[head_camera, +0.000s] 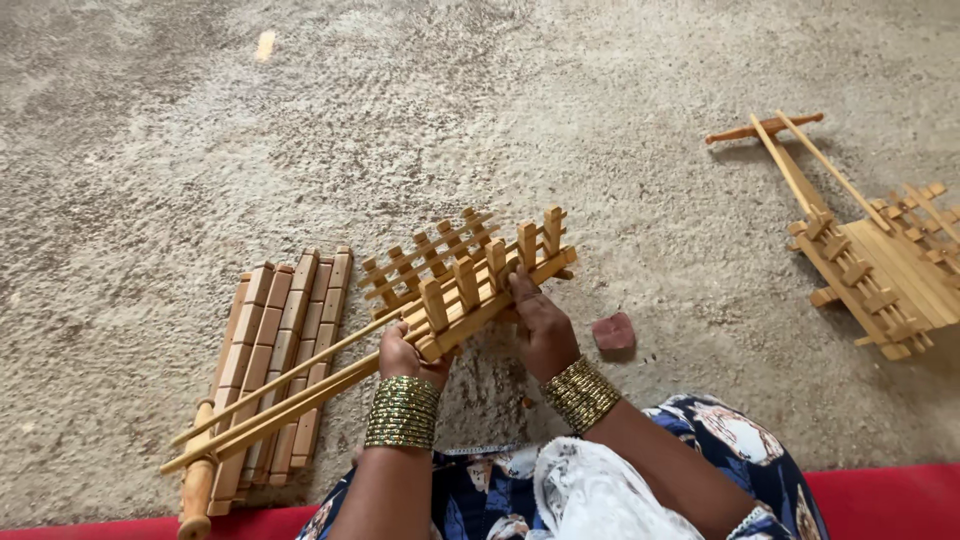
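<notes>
A small wooden toy cart (465, 275) with slatted side rails is tilted up above the floor between my hands. My left hand (405, 357) grips its lower near corner, where the long shaft poles (290, 392) run down to the left. My right hand (540, 325) holds the near side rail, thumb on a slat. Both wrists wear stacked gold bangles.
A row of notched wooden strips (285, 340) lies on the rough grey floor at the left, under the poles. A second finished wooden cart (870, 250) sits at the right edge. A small reddish block (614, 331) lies by my right hand. A red mat edge (880, 495) runs along the bottom.
</notes>
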